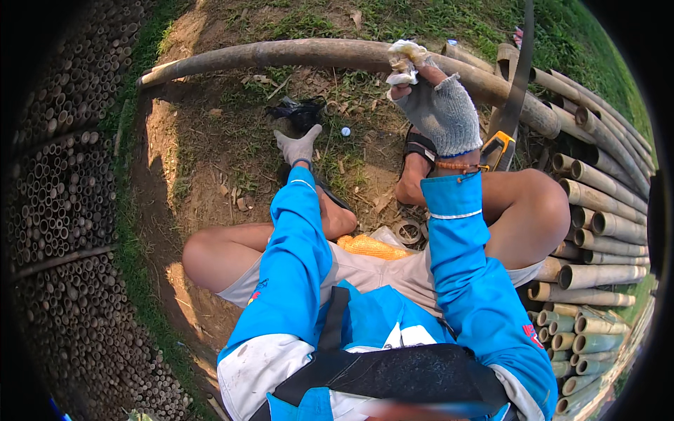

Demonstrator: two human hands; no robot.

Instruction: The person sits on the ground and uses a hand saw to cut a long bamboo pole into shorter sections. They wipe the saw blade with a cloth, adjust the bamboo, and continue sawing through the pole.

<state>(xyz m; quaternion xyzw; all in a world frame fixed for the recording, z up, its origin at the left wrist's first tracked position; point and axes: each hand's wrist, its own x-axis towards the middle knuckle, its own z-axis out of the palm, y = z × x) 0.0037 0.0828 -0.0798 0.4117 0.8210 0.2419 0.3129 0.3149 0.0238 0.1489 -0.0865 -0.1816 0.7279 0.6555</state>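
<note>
My right hand (442,109), in a grey knit glove with bare fingertips, grips a crumpled white wad (406,59) with brownish stains. The wad may be paper or cloth; I cannot tell which. It is held up in front of a long bamboo pole (309,53) that curves across the ground ahead of me. My left hand (298,147), in a pale glove, reaches low between my feet with thumb and fingers apart. Just beyond it lies a crumpled black plastic bag (298,112); whether the fingers touch it is unclear.
A handsaw (500,144) with a yellow and black handle stands at the right beside the pole. Cut bamboo poles (604,224) are stacked on the right, and many bamboo ends (63,189) fill the left. A small white cap (345,131) and a tape roll (407,230) lie near my feet.
</note>
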